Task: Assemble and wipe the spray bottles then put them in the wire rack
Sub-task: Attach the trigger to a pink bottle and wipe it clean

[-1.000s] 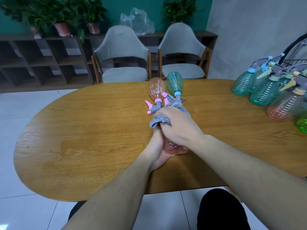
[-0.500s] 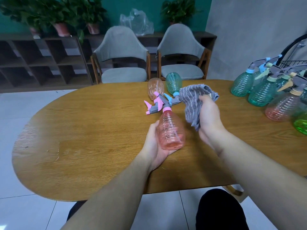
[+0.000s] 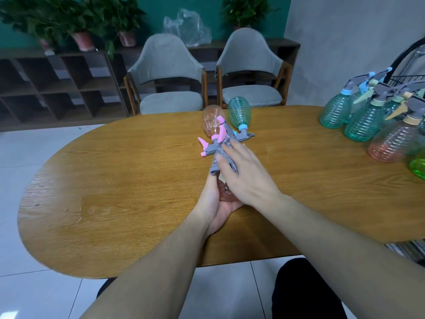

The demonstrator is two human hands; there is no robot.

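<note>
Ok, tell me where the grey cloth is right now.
In the head view, the grey cloth is mid-table under the right hand, pressed onto the pink bottle held by the left hand.

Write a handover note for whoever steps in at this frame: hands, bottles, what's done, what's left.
Left hand grips the pink spray bottle from below, above the table.
Right hand presses the grey cloth over that bottle with straight fingers, wiping.
Two more assembled bottles, pink and teal, lie behind, apparently unwiped.
Finished bottles stand at the right by the wire rack.
Left: finish wiping, move it to the rack, then do the other two.
</note>
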